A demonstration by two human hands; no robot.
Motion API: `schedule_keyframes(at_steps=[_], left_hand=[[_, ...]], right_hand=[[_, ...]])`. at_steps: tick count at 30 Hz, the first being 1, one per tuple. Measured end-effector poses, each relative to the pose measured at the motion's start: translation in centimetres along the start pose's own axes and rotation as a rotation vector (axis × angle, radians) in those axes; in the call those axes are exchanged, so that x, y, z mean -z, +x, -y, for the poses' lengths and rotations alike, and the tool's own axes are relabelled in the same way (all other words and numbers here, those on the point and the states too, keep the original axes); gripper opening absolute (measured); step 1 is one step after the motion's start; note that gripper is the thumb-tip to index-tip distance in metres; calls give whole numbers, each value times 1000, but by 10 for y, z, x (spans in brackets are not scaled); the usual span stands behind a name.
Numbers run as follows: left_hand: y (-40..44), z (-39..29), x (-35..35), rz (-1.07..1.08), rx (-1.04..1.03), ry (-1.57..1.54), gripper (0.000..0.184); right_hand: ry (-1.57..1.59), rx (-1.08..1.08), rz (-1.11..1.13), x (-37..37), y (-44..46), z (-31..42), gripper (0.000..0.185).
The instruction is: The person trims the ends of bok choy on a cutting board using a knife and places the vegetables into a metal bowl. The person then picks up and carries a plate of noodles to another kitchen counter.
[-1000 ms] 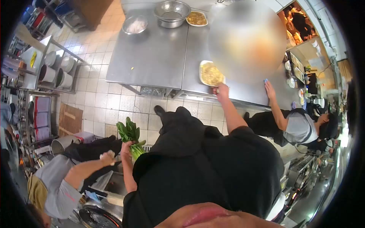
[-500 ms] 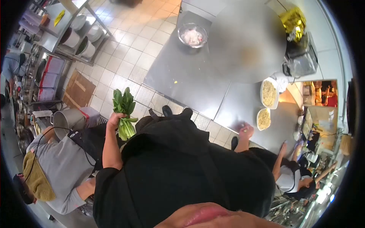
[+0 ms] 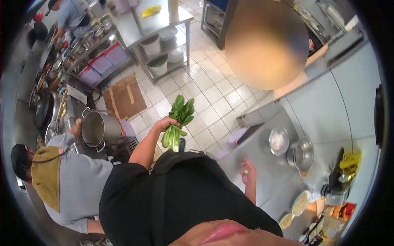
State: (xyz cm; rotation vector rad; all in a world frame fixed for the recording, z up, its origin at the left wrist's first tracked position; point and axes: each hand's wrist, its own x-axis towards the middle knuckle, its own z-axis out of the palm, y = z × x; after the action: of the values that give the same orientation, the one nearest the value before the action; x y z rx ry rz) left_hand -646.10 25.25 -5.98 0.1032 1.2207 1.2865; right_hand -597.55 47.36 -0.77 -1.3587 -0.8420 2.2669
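My left hand (image 3: 167, 123) is wrapped round a bunch of leafy greens (image 3: 180, 112), held in front of my body above the tiled floor. Its dark leaves point away from me and the pale stalks hang below my fist. Over the edge of the steel counter (image 3: 262, 164), my right hand (image 3: 248, 174) is raised with its fingers curled. A small pale green piece shows at those fingers, too small to name. Nearest to that hand on the counter is a metal bowl (image 3: 279, 142) with pale pinkish food in it.
More metal bowls (image 3: 303, 153) and two white dishes of pale food (image 3: 301, 203) stand on the counter at right. To my left a co-worker in a grey top (image 3: 82, 176) reaches by a large steel pot (image 3: 99, 128). Flattened cardboard (image 3: 124, 96) lies on the floor; a steel shelf (image 3: 188, 41) stands beyond.
My view and body have turned left, so the counter now lies at my right. The greens stay in my left hand. My right hand is still curled, now by the counter's near edge.
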Motion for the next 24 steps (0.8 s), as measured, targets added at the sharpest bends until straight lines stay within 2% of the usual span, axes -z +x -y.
schedule_keyframes(at_steps=[3,4,7,11,15,18,22,24], left_hand=[[40,-51,29,68,-85,38,31],[56,-67,18,21,-41,64,32],[100,-121,23,35,-105,23,32],[153,-178,33,18,-104,-71,35],[222,-244,42,-38,-123,-154,34],[254,-295,46,-51,-121,-229,32],[308,-376,42,-40,-179,-275,29],[337,-410,46,-89,-243,-209,32]], right_hand=[[-99,-74,-21,-37,40,-8,25],[-55,-141,-92,-34,51,1,25],[20,-181,-95,-78,86,16,23],[-70,-270,-141,-118,157,40,24],[-74,-252,-202,-147,271,91,19],[-41,-187,-263,-153,393,125,13],[-8,4,-128,-298,500,268,12],[-18,85,111,-363,555,323,13]])
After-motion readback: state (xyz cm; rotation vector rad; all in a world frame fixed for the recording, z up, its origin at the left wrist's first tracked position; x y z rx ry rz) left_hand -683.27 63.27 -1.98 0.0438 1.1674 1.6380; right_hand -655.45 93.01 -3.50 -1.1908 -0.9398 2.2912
